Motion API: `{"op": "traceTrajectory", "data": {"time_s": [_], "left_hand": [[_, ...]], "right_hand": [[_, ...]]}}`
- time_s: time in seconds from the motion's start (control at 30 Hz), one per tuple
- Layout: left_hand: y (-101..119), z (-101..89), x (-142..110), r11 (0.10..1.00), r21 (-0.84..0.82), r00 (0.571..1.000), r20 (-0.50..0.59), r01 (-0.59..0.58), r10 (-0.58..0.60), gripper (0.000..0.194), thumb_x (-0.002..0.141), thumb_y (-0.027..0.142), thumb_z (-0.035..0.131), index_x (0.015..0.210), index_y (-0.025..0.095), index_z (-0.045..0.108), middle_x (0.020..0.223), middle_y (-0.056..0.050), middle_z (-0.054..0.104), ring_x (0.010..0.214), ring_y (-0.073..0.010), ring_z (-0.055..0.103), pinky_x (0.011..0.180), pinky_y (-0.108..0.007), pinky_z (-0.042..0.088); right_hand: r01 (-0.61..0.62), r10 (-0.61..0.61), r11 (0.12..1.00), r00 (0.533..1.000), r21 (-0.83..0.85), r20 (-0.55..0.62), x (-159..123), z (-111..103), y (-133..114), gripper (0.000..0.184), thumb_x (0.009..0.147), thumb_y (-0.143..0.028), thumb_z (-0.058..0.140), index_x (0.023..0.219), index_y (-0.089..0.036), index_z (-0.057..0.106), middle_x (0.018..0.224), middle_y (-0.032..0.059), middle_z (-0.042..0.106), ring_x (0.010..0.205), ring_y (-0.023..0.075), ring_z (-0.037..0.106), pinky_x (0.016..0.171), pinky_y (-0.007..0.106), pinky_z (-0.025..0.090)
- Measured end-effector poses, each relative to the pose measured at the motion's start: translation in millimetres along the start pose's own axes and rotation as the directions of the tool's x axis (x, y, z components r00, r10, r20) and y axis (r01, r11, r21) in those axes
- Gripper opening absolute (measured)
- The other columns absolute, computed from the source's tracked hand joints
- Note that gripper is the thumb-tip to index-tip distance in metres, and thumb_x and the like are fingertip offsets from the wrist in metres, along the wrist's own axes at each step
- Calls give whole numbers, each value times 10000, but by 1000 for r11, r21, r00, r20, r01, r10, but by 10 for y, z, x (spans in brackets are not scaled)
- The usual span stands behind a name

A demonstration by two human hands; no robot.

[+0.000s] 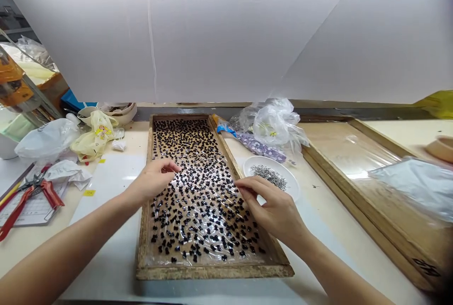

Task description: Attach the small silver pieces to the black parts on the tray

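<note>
A long wooden tray (215,272) lined with clear plastic film lies in front of me, strewn with many small glossy black bow-shaped pieces (198,192). My left hand (157,178) is over the tray's left half, thumb and fingers closed in a pinch; whatever is between the tips is too small to name. At the tray's right side, my right hand (271,206) is also pinched, its fingertips near the right rim, with their contents hidden. Close behind that hand stands a white plate (292,180) holding a pile of small silvery metal parts (269,176).
To the right lies a second film-lined wooden tray (375,142) with a plastic bag (417,182) on it. Red-handled pliers (35,187) rest on papers at left. Plastic bags (271,123) sit behind the plate. A large white panel (226,36) spans the top.
</note>
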State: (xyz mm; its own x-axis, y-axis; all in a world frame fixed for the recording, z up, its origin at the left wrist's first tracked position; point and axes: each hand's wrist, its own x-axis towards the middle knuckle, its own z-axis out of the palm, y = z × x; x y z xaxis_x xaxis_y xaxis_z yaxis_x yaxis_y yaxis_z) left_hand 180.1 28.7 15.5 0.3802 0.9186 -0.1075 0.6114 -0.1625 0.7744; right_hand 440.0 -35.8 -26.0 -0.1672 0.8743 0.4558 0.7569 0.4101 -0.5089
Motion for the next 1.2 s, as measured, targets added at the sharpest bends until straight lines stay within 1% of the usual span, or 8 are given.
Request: {"op": "traceTrajectory", "data": {"time_s": [0.07,0.13,0.23,0.37,0.57,0.7,0.9,1.2], "left_hand": [[-41,-69,108,986,160,997,-52,-46,55,200,738,182,453,819,165,635,874,-73,581,860,-227,547,811,-402,431],[-53,-108,217,949,299,990,-65,-98,123,198,738,186,466,784,177,659,861,-77,554,915,-251,503,865,-423,386],[-59,-109,395,882,438,981,-7,-172,195,193,732,190,491,733,179,684,801,-86,546,896,-263,482,840,-419,380],[-88,-65,610,811,533,967,68,-243,246,243,733,148,467,743,170,708,784,-101,571,861,-259,478,796,-403,384],[-111,13,729,745,601,954,114,-290,279,296,723,91,436,768,169,718,785,-108,578,853,-251,444,774,-391,378],[-120,17,795,720,622,949,144,-307,281,315,728,78,431,790,171,726,802,-109,577,846,-244,425,759,-381,379],[-141,-15,888,692,635,939,201,-343,281,327,720,82,450,801,201,743,826,-95,579,863,-237,407,805,-390,356],[-102,22,909,663,650,928,249,-372,277,331,729,105,441,768,215,750,855,-81,585,863,-236,388,815,-394,334]], "right_hand": [[-8,8,1000,1000,-7,-10,16,11,18,159,864,-180,460,878,-211,616,856,57,651,783,187,624,672,313,508],[-6,6,1000,1000,-14,3,38,11,29,159,857,-180,465,872,-206,621,846,60,649,761,187,621,664,315,505],[18,-17,999,1000,-29,25,74,18,47,163,854,-167,464,875,-194,623,830,63,641,753,183,610,668,318,501],[38,-38,999,999,-27,6,90,92,92,159,844,-146,466,872,-180,619,842,73,625,785,187,597,685,329,502],[80,-79,996,997,42,-19,37,199,166,182,836,-127,471,922,-196,615,866,75,612,824,191,590,707,333,511],[86,-87,993,996,78,0,28,188,185,185,835,-123,467,918,-203,611,863,75,609,814,188,586,702,331,514],[86,-89,992,996,96,30,15,187,215,192,837,-100,463,929,-202,597,870,70,598,822,181,576,713,324,507],[77,-82,990,996,119,40,24,199,207,176,837,-97,472,907,-197,599,863,67,586,814,178,569,702,314,496]]}}
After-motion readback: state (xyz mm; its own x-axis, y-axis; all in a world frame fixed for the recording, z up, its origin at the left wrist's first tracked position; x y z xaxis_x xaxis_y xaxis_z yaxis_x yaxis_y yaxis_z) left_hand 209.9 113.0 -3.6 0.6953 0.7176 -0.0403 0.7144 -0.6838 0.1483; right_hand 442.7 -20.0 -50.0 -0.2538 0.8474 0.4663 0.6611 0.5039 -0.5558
